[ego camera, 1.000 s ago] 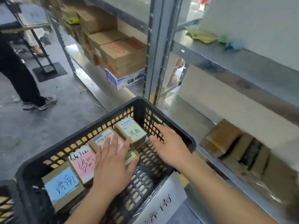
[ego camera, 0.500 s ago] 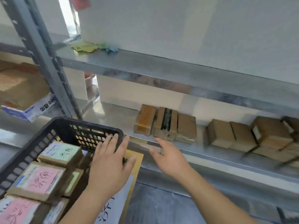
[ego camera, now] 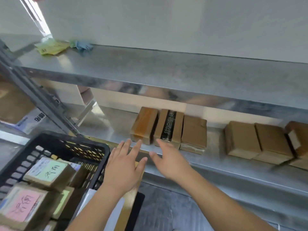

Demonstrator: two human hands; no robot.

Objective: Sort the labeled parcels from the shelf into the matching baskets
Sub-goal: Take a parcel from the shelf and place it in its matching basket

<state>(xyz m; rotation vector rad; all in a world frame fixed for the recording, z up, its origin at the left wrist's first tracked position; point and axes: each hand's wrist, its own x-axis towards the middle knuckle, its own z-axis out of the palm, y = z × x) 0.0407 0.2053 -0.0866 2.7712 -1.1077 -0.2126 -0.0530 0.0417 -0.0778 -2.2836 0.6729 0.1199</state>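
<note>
Three brown parcels stand side by side on the lower metal shelf [ego camera: 116, 125]: one with orange tape [ego camera: 144, 125], one with a black strip [ego camera: 169, 127], one plain [ego camera: 194, 133]. More parcels [ego camera: 260, 141] sit further right. My left hand [ego camera: 124, 165] and my right hand [ego camera: 170, 160] reach toward the shelf edge with fingers spread, holding nothing, just short of the orange-taped and black-strip parcels. The black basket [ego camera: 93, 147] at lower left holds parcels with a green label [ego camera: 50, 170] and a pink label [ego camera: 21, 206].
An upper shelf [ego camera: 166, 67] overhangs the parcels, with yellow papers [ego camera: 51, 47] and a blue cloth [ego camera: 83, 45] on it. A grey upright post [ego camera: 41, 100] stands left. A white paper sign [ego camera: 116, 212] hangs on the basket's side.
Both hands left the basket and moved up and right toward the parcels on the lower shelf. The view swung from the basket to the shelf.
</note>
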